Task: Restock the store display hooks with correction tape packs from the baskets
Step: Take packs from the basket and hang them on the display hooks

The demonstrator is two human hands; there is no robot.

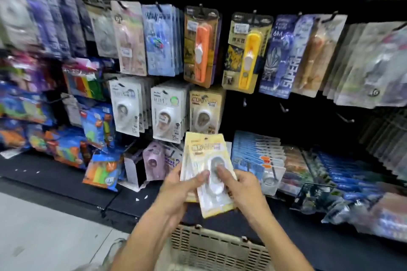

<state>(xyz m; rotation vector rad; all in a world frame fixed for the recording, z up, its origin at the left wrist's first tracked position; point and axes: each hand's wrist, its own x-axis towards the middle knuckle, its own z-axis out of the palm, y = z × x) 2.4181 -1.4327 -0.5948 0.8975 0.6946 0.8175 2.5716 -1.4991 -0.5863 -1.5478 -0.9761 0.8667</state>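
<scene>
Packed wall ahead: an orange pen pack (202,47) and a yellow one (247,55) hang up top, white tape packs (168,112) crowd the middle row, and bare hooks (284,108) stick out to their right. Blue packs (256,149) lie stacked on the shelf (edges all blurred). Down low, a beige basket (217,248). Above it, the left hand (178,187) and right hand (243,185) both clutch a fanned bunch of yellow correction tape packs (209,160), thumbs pressed on the front pack.

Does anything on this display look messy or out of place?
Yes. The colourful packs at lower left lie tumbled and tilted on the shelf rather than hanging, and three bare hooks stand empty beside the full rows.
</scene>
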